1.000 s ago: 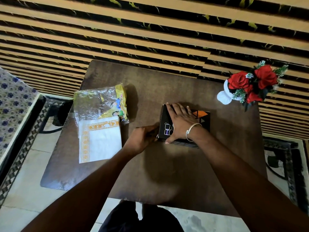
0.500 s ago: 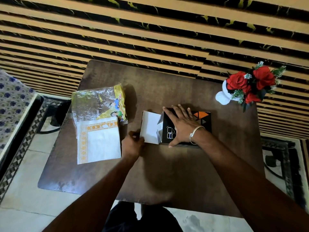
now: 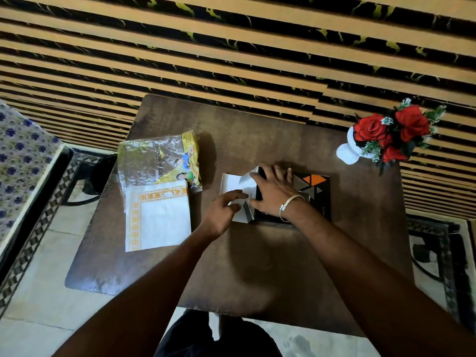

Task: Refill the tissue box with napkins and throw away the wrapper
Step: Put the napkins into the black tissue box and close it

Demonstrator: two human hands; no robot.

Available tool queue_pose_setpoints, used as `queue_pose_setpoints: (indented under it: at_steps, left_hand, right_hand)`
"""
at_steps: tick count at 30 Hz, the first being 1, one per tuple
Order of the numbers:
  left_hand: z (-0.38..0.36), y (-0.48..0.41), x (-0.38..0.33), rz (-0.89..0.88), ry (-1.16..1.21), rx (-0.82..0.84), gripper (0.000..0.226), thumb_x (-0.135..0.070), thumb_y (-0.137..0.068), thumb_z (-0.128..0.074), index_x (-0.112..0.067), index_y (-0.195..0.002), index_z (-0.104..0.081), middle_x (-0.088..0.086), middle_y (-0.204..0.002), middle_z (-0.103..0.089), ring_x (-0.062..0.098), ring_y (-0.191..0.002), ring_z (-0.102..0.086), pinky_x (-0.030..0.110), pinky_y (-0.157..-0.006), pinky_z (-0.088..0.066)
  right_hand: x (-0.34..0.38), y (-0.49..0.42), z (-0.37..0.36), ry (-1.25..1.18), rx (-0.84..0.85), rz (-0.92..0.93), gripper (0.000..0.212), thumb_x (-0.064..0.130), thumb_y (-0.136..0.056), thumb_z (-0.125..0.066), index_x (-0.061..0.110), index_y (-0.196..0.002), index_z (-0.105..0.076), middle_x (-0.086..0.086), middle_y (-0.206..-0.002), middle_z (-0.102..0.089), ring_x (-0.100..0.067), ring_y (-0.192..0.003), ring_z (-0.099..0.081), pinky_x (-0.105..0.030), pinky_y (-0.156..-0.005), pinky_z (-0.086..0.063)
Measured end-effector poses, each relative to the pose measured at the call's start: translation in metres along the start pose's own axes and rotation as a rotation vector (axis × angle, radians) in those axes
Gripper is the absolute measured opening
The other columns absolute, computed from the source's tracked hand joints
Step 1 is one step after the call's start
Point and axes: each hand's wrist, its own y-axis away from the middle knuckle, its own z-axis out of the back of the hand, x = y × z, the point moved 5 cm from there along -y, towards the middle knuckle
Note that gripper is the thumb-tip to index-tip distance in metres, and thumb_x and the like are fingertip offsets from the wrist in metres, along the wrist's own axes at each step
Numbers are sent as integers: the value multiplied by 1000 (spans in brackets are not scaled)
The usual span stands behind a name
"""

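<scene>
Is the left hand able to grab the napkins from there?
Probably yes: the left hand sits just right of the napkins, with only bare table between them and nothing stacked on top.

A dark brown table (image 3: pixel 257 266) is standing on a pale tiled floor (image 3: pixel 33 313), its far edge sitting against a wall (image 3: pixel 231 47) of tan slats alternating with black strips. At the far right corner, a white vase (image 3: pixel 347 150) is holding red roses (image 3: pixel 391 132). On the left, a cloth (image 3: pixel 18 155) with blue flowers is covering some furniture, and a black metal frame (image 3: pixel 77 186) is showing beside it. Another dark frame (image 3: pixel 438 243) is showing on the right. Light is glaring softly off the near tabletop.
</scene>
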Motion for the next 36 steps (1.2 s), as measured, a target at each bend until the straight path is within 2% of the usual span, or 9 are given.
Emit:
queue_pose_setpoints:
  at_steps: [3,6,10,16,20,25,29,33,36]
  left_hand:
    - [6,-4,4,48,134,35,32,-6,-96,-45,-6,-95,-77,10,-133,-64,22,-131,-52,42,-118,-33]
    - [14,-10,10,75,67,11,38,-18,-97,-52,-1,-76,-80,8,-102,-78,18,-112,-65,42,-115,-39]
    - [7,-11,22,74,-155,174,23,-31,-79,-80,-10,-87,-78,-2,-110,-73,20,-112,-65,41,-104,-48]
    - [-3,-8,23,5,-370,159,63,-54,-64,-86,-25,-116,-64,-3,-128,-58,16,-119,-51,30,-99,-42]
    - [-9,-7,22,21,-445,105,81,-60,-64,-83,-23,-132,-56,2,-137,-50,22,-126,-47,38,-107,-42]
    - [-10,-10,28,74,-503,77,94,-64,-66,-79,-23,-144,-45,5,-147,-35,27,-138,-34,43,-118,-33]
    - [-10,-13,30,82,-523,70,101,-70,-65,-75,-23,-147,-42,5,-148,-32,27,-140,-30,43,-120,-29]
    - [-6,-9,27,61,-496,100,93,-56,-73,-79,-23,-149,-38,6,-151,-32,28,-142,-30,42,-121,-28]
    - [15,4,23,-43,-401,-20,70,-41,-82,-75,-24,-143,-45,6,-145,-40,28,-131,-47,45,-112,-43]
  right_hand:
    - [1,-3,2,26,9,-20,89,55,-76,-61,20,-148,-24,-6,-155,-18,-37,-141,-19,-65,-115,-12]
    - [2,-4,2,42,1,-21,94,57,-72,-61,19,-148,-22,-6,-152,-22,-36,-138,-23,-64,-113,-16]
    - [1,-6,4,73,29,-12,108,63,-67,-64,19,-152,-14,-2,-155,-15,-35,-137,-24,-61,-111,-22]
    - [-2,-8,11,118,89,49,122,78,-62,-60,19,-155,-7,13,-161,15,-25,-150,-1,-64,-113,-20]
    - [-7,-5,16,134,141,81,134,90,-52,-55,21,-155,-3,10,-164,6,-15,-151,2,-60,-115,-19]
    - [-11,2,12,135,162,58,157,97,-32,-54,17,-154,2,1,-163,-2,-22,-151,-1,-56,-119,-15]
    - [-8,7,0,219,175,72,164,95,-28,-57,13,-152,13,-8,-162,0,-31,-150,-7,-55,-120,-12]
    - [-1,7,-8,257,136,75,157,88,-38,-62,11,-152,13,-12,-160,-6,-35,-147,-13,-58,-118,-12]
    - [1,7,-9,263,114,75,153,80,-39,-66,12,-152,11,-12,-159,-8,-34,-146,-14,-59,-117,-13]
